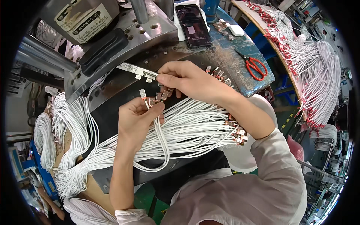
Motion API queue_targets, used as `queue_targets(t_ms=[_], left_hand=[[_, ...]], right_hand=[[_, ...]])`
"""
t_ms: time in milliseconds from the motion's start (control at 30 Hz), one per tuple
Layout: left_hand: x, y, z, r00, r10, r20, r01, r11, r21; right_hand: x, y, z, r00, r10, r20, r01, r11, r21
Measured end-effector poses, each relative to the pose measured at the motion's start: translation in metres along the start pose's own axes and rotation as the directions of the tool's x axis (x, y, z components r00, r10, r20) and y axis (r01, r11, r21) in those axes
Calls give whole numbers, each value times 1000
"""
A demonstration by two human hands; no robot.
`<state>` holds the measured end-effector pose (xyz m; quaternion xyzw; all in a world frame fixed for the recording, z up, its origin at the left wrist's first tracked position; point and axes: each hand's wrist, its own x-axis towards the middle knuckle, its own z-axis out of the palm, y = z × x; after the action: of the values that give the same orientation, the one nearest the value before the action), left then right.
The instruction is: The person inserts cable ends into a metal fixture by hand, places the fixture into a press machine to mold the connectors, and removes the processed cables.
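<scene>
My left hand (131, 122) pinches several white USB cables just below their plugs. The metal USB plugs (143, 93) stick up above the fingers, and the cables (162, 144) loop down from the hand. Fingers and thumb of my right hand (197, 83) close on the right end of a flat metal bar (128, 68) with small metal connectors along its lower edge. The bar is just above the plugs, tilted down to the right. Beneath both hands lies a thick bundle of white cables (191, 129), its plug ends (239, 135) at the right.
A metal press (159, 32) stands at the back left. A phone (192, 26) and red-handled scissors (256, 68) lie beyond my right hand. More white cables (73, 127) hang at the left. On the right, another table (258, 20) carries many red-tipped cables (318, 82).
</scene>
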<state>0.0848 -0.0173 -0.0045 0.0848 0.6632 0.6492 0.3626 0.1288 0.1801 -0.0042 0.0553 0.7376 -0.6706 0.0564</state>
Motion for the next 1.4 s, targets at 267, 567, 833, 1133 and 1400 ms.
queue_targets(t_ms=[267,567,833,1133,1400], left_hand=[[-1,2,1,998,2,66,-2,1000,10],[0,3,-3,998,-57,13,57,998,-33],[-2,-4,-9,999,-3,36,6,997,-74],[-5,3,-14,996,-77,47,80,993,-81],[-3,-4,-18,996,-9,88,21,991,-132]], right_hand=[[-3,-4,4,1000,18,15,-18,1000,-13],[0,-1,0,997,-34,70,37,998,-44],[-4,-3,-6,994,6,108,-3,1000,-26],[0,-3,-12,987,32,156,-32,999,-5],[-4,-5,-6,992,-10,122,9,1000,10]])
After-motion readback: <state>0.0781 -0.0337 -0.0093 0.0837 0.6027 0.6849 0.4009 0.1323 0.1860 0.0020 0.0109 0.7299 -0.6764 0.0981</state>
